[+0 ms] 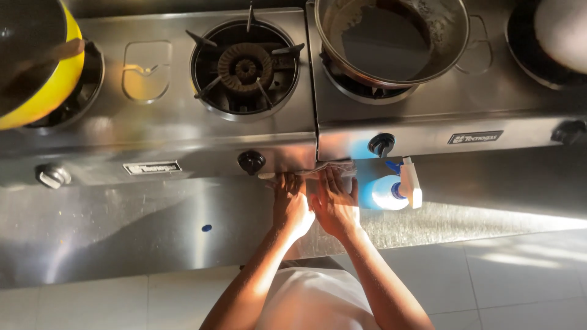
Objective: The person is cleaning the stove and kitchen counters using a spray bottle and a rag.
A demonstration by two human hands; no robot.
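Hands meet at the seam between the two steel cooktops. Left hand (pixel 290 205) and right hand (pixel 334 208) lie side by side, fingers stretched forward and pressed flat onto a cloth (pixel 318 170) that sits along the front ledge, just under the lip where the two units join. Neither hand is clenched; both are splayed, palms down, thumbs nearly touching, which reads as pressure spread across the cloth rather than a pinch. The cloth shows only as a pale strip beyond the fingertips; most of it is hidden under the hands. Just right of the right hand lies a spray bottle (pixel 385 191), blue and white, on its side on the counter (pixel 122 232), nozzle pointing right; placed so, it stays within reach of that hand. Above the hands are two black knobs: one (pixel 251 162) on the left cooktop, one (pixel 381 145) on the right. The open burner (pixel 246 67) is bare. A steel pot (pixel 391 40) with brown residue on its inner wall sits on the right-hand burner. A yellow pot (pixel 36 61) occupies the far-left burner, and a pale lid or pan (pixel 559 33) shows at the top right corner. Low sunlight rakes across the steel, leaving the lower counter bright and the forearms warm-lit.
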